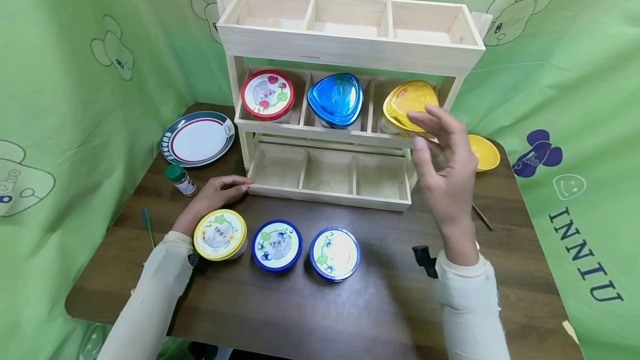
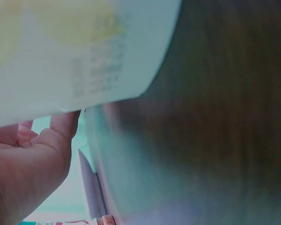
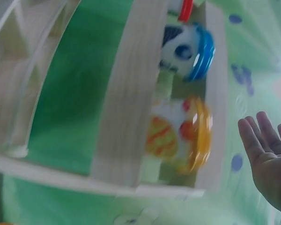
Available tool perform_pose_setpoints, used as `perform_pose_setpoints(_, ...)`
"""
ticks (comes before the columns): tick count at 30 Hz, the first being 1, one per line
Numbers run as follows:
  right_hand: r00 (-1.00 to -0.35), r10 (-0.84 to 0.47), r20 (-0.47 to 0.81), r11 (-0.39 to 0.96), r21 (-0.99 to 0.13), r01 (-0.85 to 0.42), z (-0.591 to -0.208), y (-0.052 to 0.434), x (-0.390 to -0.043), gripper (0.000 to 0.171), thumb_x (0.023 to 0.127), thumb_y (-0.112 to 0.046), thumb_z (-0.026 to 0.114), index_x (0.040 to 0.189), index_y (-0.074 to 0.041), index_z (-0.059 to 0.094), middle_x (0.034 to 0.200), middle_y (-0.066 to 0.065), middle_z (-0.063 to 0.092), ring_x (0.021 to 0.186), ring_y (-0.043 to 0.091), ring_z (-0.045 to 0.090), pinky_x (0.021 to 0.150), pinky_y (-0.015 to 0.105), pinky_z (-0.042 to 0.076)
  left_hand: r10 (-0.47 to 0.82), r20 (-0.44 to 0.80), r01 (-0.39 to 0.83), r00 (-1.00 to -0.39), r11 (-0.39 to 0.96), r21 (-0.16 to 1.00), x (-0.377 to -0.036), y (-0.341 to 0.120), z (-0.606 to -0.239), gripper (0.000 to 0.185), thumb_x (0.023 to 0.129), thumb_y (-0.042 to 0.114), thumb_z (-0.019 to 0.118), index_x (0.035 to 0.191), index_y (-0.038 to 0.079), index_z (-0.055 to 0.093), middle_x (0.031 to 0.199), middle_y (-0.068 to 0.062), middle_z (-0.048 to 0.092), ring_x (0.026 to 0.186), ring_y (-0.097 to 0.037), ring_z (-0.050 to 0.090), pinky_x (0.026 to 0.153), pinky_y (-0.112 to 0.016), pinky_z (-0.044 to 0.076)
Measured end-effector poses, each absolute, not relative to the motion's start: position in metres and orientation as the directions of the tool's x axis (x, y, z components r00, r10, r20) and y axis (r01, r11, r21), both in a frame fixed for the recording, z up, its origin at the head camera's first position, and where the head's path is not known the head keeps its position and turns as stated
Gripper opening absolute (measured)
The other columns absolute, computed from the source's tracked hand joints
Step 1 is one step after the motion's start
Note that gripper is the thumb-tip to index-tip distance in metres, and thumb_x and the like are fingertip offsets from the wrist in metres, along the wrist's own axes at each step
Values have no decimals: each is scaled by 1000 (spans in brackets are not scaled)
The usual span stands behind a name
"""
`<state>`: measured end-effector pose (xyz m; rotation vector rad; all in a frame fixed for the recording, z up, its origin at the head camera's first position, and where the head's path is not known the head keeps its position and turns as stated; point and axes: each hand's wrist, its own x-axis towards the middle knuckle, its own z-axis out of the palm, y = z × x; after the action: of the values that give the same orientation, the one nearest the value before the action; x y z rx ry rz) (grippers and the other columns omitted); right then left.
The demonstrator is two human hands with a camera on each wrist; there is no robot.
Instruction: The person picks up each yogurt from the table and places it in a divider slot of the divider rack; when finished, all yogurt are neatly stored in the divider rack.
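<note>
A three-tier wooden rack (image 1: 350, 49) stands at the back of the table. Its middle shelf holds a red-lidded cup (image 1: 267, 95), a blue-lidded cup (image 1: 335, 99) and a yellow-lidded cup (image 1: 407, 103) (image 3: 189, 136). My right hand (image 1: 442, 154) (image 3: 267, 159) hovers open just in front of the yellow-lidded cup, fingers straight, not touching it. My left hand (image 1: 220, 192) (image 2: 28, 164) rests flat on the table by the rack's lower left corner, holding nothing. In front of it stand a yellow-rimmed cup (image 1: 220, 234) (image 2: 75, 51) and two blue-rimmed cups (image 1: 276, 245) (image 1: 334, 253).
A striped plate (image 1: 198, 138) and a small green-capped spice jar (image 1: 181, 180) lie left of the rack. A yellow bowl (image 1: 484, 152) sits at its right, a thin stick (image 1: 482, 216) near it. Green cloth surrounds the dark wooden table (image 1: 380, 304).
</note>
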<state>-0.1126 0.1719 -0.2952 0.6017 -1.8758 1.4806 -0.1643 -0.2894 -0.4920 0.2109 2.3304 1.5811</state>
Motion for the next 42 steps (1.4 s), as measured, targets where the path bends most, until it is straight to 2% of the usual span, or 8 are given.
perform_pose_setpoints(3, -665, 123, 736, 279, -669, -689, -306, 187, -112, 40, 100, 13, 59, 140, 13, 58, 127, 11, 76, 121, 21, 72, 99, 28, 59, 283, -183, -57, -941, 400, 915, -160, -283, -481, 40, 106, 39, 72, 139, 16, 76, 137, -10, 72, 123, -23, 65, 100, -31, 57)
perform_pose_setpoints(9, -650, 203, 732, 370, -672, -641, -336, 212, -104, 33, 99, 13, 56, 132, 17, 62, 122, 10, 78, 114, 16, 73, 98, 24, 57, 272, -206, -101, -940, 354, 930, -171, -295, -509, 38, 105, 38, 75, 138, 20, 76, 139, -7, 71, 126, -22, 66, 102, -29, 57)
perform_pose_setpoints(15, -758, 173, 629, 479, -726, -494, -371, 234, -83, 36, 102, 11, 61, 137, 8, 66, 130, 11, 75, 120, 9, 69, 101, 20, 54, 265, -204, -91, -942, 385, 919, -185, -307, -536, 39, 101, 49, 78, 135, 30, 78, 135, 0, 73, 123, -20, 65, 96, -25, 56)
perform_pose_setpoints(21, -876, 145, 461, 524, -787, -327, -395, 246, -65, 36, 104, 7, 64, 140, 2, 68, 140, 16, 70, 129, 2, 61, 107, 15, 48, 275, -204, -65, -940, 444, 894, -161, -286, -484, 42, 108, 40, 69, 142, 14, 73, 140, -14, 69, 127, -30, 62, 101, -35, 55)
perform_pose_setpoints(23, -906, 145, 397, 514, -813, -273, -401, 246, -59, 38, 106, 5, 64, 143, 1, 66, 144, 15, 68, 131, 1, 59, 106, 14, 47, 260, -224, -81, -939, 466, 881, -155, -279, -470, 43, 110, 35, 66, 144, 9, 71, 143, -17, 67, 129, -31, 61, 101, -30, 54)
perform_pose_setpoints(29, -967, 141, 210, 348, -925, -150, -422, 230, -37, 40, 108, 6, 59, 147, 5, 59, 150, 18, 62, 136, 12, 60, 106, 13, 47, 256, -248, -108, -934, 460, 882, -153, -272, -460, 43, 114, 24, 61, 150, 0, 63, 149, -23, 62, 132, -30, 60, 96, -16, 51)
perform_pose_setpoints(37, -992, 123, -39, 56, -997, 46, -445, 185, -8, 37, 110, 4, 54, 147, 11, 54, 158, 19, 54, 134, 5, 59, 106, 24, 52, 258, -248, -113, -934, 445, 889, -153, -271, -459, 42, 113, 24, 64, 148, 1, 65, 146, -23, 64, 130, -30, 61, 95, -15, 52)
perform_pose_setpoints(42, -990, 32, -139, -46, -989, 137, -454, 160, 4, 39, 110, 1, 55, 148, 10, 52, 163, 21, 49, 140, 14, 58, 111, 32, 51, 258, -243, -117, -935, 424, 898, -151, -270, -459, 42, 112, 23, 64, 147, -1, 65, 146, -24, 63, 126, -25, 62, 96, -15, 52)
